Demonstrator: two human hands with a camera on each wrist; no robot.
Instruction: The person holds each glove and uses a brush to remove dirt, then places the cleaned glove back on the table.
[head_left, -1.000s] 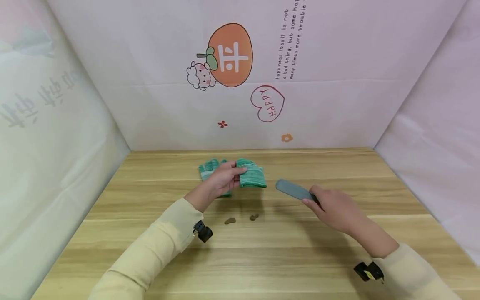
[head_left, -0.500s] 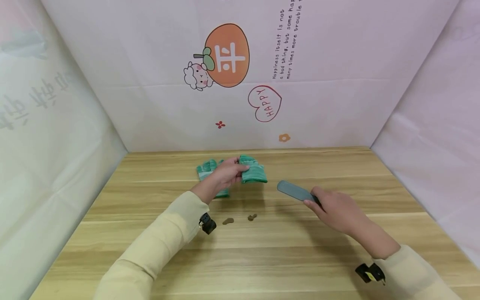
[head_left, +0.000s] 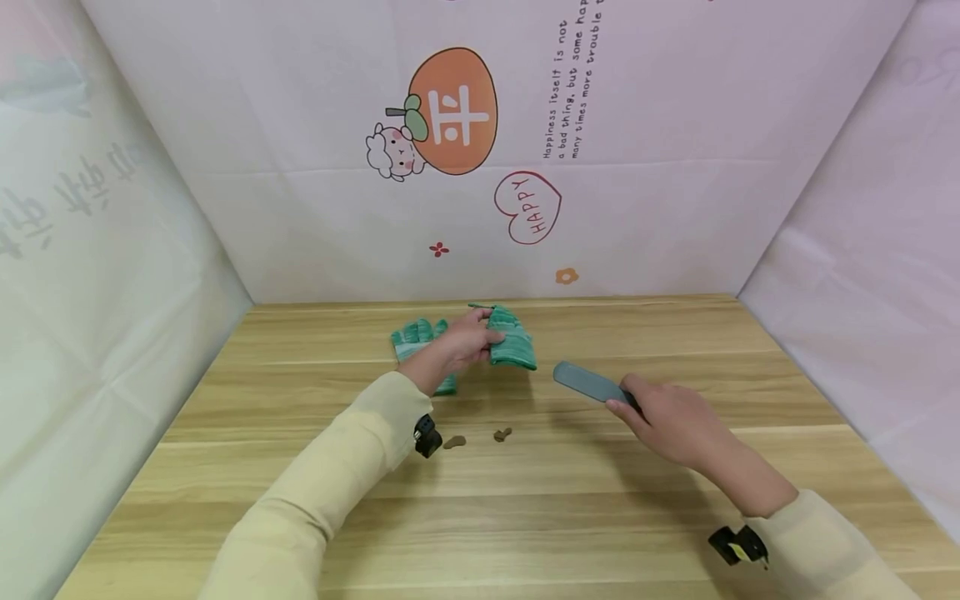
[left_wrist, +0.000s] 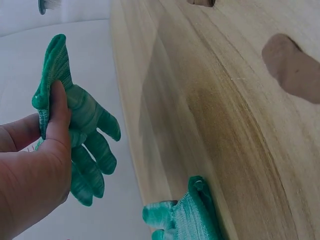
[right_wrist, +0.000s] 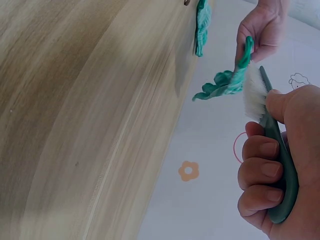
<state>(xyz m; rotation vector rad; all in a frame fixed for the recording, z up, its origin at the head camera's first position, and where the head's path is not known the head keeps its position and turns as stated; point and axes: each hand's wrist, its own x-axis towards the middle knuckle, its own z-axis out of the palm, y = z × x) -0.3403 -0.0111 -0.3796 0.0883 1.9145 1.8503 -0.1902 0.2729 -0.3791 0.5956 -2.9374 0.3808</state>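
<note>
My left hand (head_left: 467, 342) pinches a green-and-white knit work glove (head_left: 513, 340) near its cuff. In the left wrist view its fingers (left_wrist: 95, 150) dangle freely, and thumb and fingertips press the cloth from both sides. A matching glove (head_left: 414, 337) lies on the table behind and left of that hand, partly covered by the wrist. My right hand (head_left: 671, 417) grips a scrubbing brush (head_left: 588, 382) by its grey-green handle, apart from the raised glove. White bristles (right_wrist: 255, 95) show in the right wrist view, turned towards the table side.
Two small brown patches (head_left: 454, 442) (head_left: 502, 434) lie on the wood-grain table (head_left: 525, 533), nearer to me than the gloves. White printed cloth (head_left: 637, 208) walls in the table at the back and both sides. Each forearm carries a small black wrist camera (head_left: 427, 436).
My left hand has moved a little right and away from me with the glove, whose hanging fingers now show beyond the hand. My right hand and the brush have stayed almost still.
</note>
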